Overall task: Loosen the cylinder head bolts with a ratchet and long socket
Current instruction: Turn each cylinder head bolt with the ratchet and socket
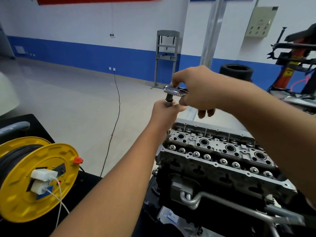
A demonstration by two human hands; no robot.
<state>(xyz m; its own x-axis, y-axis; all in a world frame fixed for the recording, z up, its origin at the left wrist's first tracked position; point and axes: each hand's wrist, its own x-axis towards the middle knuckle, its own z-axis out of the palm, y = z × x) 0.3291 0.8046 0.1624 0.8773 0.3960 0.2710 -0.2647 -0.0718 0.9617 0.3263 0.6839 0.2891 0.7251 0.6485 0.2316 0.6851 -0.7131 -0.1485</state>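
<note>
Both hands work the tool above the engine. Our right hand [196,89] wraps the ratchet [174,90] at its head, thumb and fingers curled over the chrome so the head cannot tip. Our left hand [164,113] closes round the long socket [168,102] just under the ratchet, steadying the column so it stays upright and in line with the bolt below.

Below and to the right of our hands lies the cylinder head [217,151], the biggest thing here, bare on top with its spark-plug wells and valve springs showing. It sits on the dark engine block, which puts the bolt holes at a height where we can bear down from above. The lower end of the socket [166,142] drops past our left wrist to the near-left corner of the cylinder head, where we judge it meets a bolt; the bolt itself is hidden.

Well to the left of our left forearm a yellow cable reel [34,178] stands on the black worktop [25,122], out of the swing of the handle.
</note>
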